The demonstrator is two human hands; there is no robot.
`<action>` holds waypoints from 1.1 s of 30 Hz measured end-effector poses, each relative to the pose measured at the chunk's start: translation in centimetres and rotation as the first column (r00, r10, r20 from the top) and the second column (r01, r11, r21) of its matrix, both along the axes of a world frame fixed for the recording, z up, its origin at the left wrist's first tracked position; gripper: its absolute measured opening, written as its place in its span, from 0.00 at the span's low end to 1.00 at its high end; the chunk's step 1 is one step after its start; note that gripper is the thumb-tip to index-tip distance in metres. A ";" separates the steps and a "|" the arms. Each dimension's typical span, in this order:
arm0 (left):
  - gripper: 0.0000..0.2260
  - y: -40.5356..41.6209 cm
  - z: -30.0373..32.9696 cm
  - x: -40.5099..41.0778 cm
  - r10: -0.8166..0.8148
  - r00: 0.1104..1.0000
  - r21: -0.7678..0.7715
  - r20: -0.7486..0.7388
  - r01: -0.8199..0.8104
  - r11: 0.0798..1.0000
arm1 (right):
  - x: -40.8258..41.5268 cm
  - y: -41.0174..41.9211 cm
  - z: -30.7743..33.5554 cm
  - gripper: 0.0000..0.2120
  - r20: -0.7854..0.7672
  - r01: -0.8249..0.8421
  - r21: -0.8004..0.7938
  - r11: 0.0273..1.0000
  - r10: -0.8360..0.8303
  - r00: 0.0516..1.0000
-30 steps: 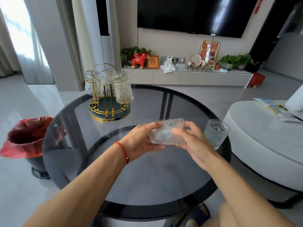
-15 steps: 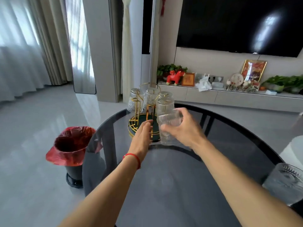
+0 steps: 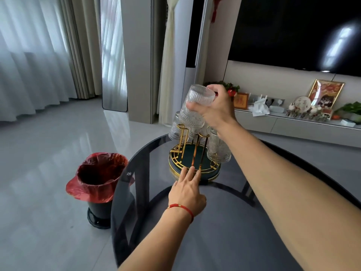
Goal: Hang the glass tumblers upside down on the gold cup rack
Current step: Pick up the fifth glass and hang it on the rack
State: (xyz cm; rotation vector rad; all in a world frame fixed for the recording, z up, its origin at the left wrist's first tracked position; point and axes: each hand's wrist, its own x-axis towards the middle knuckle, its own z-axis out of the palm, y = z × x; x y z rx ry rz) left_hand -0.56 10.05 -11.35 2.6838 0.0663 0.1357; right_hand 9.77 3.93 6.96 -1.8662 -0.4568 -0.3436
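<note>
The gold cup rack [image 3: 193,163] with a dark green base stands on the round dark glass table [image 3: 224,222]. Three ribbed glass tumblers hang upside down on it; one [image 3: 218,151] is at the right, others are partly hidden behind. My right hand [image 3: 216,108] grips another ribbed glass tumbler [image 3: 197,106], held upside down and tilted just above the rack's gold prongs. My left hand [image 3: 187,190] lies flat on the table with its fingertips touching the rack's front rim, fingers apart, holding nothing.
A black bin with a red bag [image 3: 99,182] stands on the floor left of the table. Behind are a TV [image 3: 293,32], a low cabinet [image 3: 293,124] with ornaments, a standing mirror [image 3: 114,55] and curtains.
My right hand has lifted the tumbler from beside the rack to above its prongs. My left hand has dropped to the rack's front rim. The view has moved closer to the rack.
</note>
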 end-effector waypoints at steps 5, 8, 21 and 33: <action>0.37 0.5 0.1 0.0 -0.026 0.999 0.025 -0.021 0.026 0.999 | 1.6 1.5 -1.8 0.41 0.010 0.034 -0.171 0.985 -0.033 0.999; 0.37 0.4 0.2 0.0 -0.028 0.999 -0.005 -0.031 0.028 1.000 | 1.8 1.9 -2.6 0.41 0.068 0.091 -0.270 0.959 -0.075 0.995; 0.37 0.5 0.3 -0.4 -0.013 0.999 0.004 -0.042 0.013 1.000 | 0.3 3.3 -6.1 0.38 0.074 0.171 -0.646 0.744 -0.162 0.984; 0.30 -0.8 1.9 -1.3 0.025 0.989 -0.051 0.144 -0.018 0.999 | -3.8 -2.3 -6.1 0.24 0.337 0.159 -0.658 0.736 0.098 0.936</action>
